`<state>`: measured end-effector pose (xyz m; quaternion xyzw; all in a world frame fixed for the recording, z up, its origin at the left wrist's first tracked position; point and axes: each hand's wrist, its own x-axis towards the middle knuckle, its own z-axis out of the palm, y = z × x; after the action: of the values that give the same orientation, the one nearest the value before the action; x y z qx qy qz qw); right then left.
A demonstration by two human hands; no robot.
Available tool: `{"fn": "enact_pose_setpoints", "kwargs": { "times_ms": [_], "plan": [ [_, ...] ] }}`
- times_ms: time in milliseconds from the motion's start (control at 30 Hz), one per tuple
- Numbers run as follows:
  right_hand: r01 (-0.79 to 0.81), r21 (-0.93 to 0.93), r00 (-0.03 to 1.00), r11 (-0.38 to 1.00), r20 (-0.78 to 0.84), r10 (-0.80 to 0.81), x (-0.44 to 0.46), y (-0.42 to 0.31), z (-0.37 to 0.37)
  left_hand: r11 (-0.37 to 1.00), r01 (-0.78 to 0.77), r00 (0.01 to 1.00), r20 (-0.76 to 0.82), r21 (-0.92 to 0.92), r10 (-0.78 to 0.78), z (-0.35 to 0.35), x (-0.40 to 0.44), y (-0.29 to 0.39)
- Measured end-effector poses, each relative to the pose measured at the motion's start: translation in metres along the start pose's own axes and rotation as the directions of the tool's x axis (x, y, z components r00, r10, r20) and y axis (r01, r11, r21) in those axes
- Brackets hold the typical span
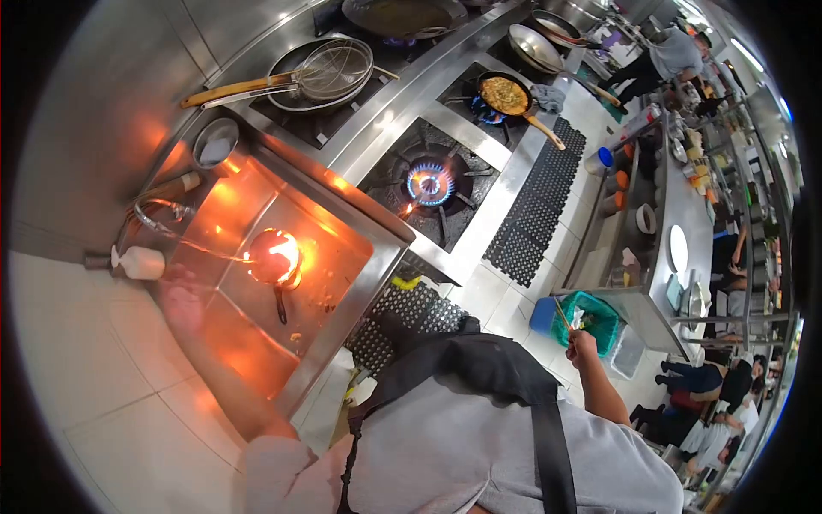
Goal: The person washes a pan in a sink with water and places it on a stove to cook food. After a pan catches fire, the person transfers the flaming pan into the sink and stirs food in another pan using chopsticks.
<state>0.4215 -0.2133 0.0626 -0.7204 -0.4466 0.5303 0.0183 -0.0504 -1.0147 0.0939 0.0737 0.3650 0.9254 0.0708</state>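
Observation:
My left hand (pixel 181 300) is blurred, beside a white knob-like part (pixel 139 263) at the left wall; its grip is unclear. Right of it, a small pan (pixel 276 257) with a dark handle sits in the steel sink (pixel 360 330), with bright orange flames over it. A thin spout or stream runs from a coiled metal fitting (pixel 163 206) toward the pan. My right hand (pixel 582 345) is closed on a thin wooden stick (pixel 562 315), above a green-lined bin (pixel 604 317).
A lit burner (pixel 430 184) burns bare on the stove. Behind it, a pan of yellow-brown food (pixel 503 94) sits over blue flame. Strainers (pixel 334 68) and a metal pot (pixel 214 141) are at the upper left. People (pixel 676 56) stand at the right, beyond a counter (pixel 689 231).

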Motion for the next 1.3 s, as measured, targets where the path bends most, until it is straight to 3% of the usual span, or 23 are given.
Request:
{"fn": "enact_pose_setpoints", "kwargs": {
  "times_ms": [67,100,167,200,233,300,367,400,500,567,600,633,667,700,800,867,933,1000,1033,1100,1167,1233,1300],
  "plan": [
    [0.012,-0.028,1.000,1.000,0.024,-0.011,0.012,-0.009,0.009,0.941,0.223,0.971,0.029,0.252,-0.238,0.073,-0.051,-0.048],
    [0.020,-0.050,0.994,0.999,0.108,-0.015,0.035,-0.009,0.009,0.897,0.371,0.915,0.069,0.239,-0.397,0.106,-0.073,-0.088],
    [0.033,-0.058,0.980,0.998,0.197,-0.021,0.058,-0.020,0.023,0.727,0.632,0.720,0.143,0.267,-0.679,0.172,-0.119,-0.169],
    [0.042,-0.049,0.970,0.998,0.240,-0.029,0.068,-0.029,0.032,0.524,0.720,0.634,-0.124,0.456,-0.763,0.250,-0.128,-0.190],
    [0.074,-0.079,0.947,0.994,0.317,-0.045,0.058,-0.043,0.039,0.321,0.751,0.466,-0.118,0.578,-0.877,0.254,-0.139,-0.229],
    [0.069,0.009,0.916,0.998,0.397,-0.067,0.072,-0.054,0.049,-0.112,0.519,0.381,-0.347,0.847,-0.857,0.241,-0.187,-0.312],
    [0.014,0.102,0.871,0.995,0.487,-0.062,0.102,-0.062,0.047,-0.168,0.257,0.758,-0.307,0.952,-0.576,0.178,-0.262,-0.390],
    [-0.053,0.142,0.830,0.989,0.557,-0.036,0.118,-0.066,0.049,-0.204,0.198,0.850,-0.272,0.959,-0.451,0.147,-0.304,-0.419],
    [-0.177,0.213,0.710,0.961,0.703,-0.025,0.129,-0.086,0.051,-0.338,-0.121,0.930,-0.013,0.933,-0.369,0.065,-0.455,-0.456],
    [-0.253,0.202,0.608,0.946,0.794,-0.006,0.135,-0.099,0.056,-0.541,0.018,0.880,-0.271,0.841,-0.391,0.073,-0.511,-0.449],
    [-0.260,0.177,0.558,0.949,0.830,-0.002,0.130,-0.107,0.059,-0.405,0.356,0.785,-0.504,0.843,-0.360,0.092,-0.511,-0.451],
    [-0.295,0.175,0.545,0.939,0.838,0.015,0.123,-0.116,0.065,-0.255,0.658,0.639,-0.705,0.708,-0.306,0.114,-0.510,-0.452],
    [-0.335,0.175,0.535,0.926,0.844,0.034,0.117,-0.123,0.072,0.004,0.848,0.492,-0.785,0.530,-0.375,0.141,-0.495,-0.444],
    [-0.349,0.171,0.493,0.921,0.870,0.026,0.114,-0.129,0.078,0.226,0.941,0.329,-0.840,0.253,-0.432,0.182,-0.471,-0.430],
    [-0.403,0.102,0.283,0.909,0.959,0.018,0.105,-0.146,0.104,0.356,0.924,0.309,-0.825,0.141,-0.473,0.234,-0.444,-0.433],
    [-0.378,0.052,0.207,0.925,0.978,0.029,0.093,-0.158,0.123,0.471,0.882,0.231,-0.858,-0.014,-0.459,0.236,-0.420,-0.456],
    [-0.356,0.027,0.142,0.934,0.990,0.026,0.073,-0.168,0.138,0.342,0.867,0.495,-0.714,0.363,-0.495,0.252,-0.376,-0.454],
    [-0.286,-0.039,0.087,0.957,0.994,0.066,0.054,-0.176,0.152,0.377,0.864,0.494,-0.701,0.333,-0.513,0.286,-0.317,-0.461],
    [-0.216,-0.064,0.059,0.974,0.995,0.079,0.047,-0.177,0.157,0.414,0.804,0.589,-0.666,0.426,-0.458,0.281,-0.299,-0.477],
    [-0.080,-0.133,-0.019,0.988,0.991,0.132,0.033,-0.185,0.164,0.358,0.745,0.665,-0.582,0.563,-0.467,0.353,-0.229,-0.471],
    [-0.002,-0.198,-0.010,0.980,0.980,0.198,0.019,-0.194,0.164,0.534,0.588,0.801,-0.345,0.607,-0.490,0.413,-0.168,-0.473],
    [0.086,-0.255,-0.013,0.963,0.966,0.257,0.013,-0.194,0.167,0.670,0.505,0.855,-0.207,0.544,-0.476,0.450,-0.128,-0.493],
    [0.210,-0.284,-0.015,0.936,0.956,0.294,0.012,-0.198,0.174,0.714,0.532,0.843,-0.199,0.456,-0.501,0.479,-0.095,-0.507]
  ]
}}
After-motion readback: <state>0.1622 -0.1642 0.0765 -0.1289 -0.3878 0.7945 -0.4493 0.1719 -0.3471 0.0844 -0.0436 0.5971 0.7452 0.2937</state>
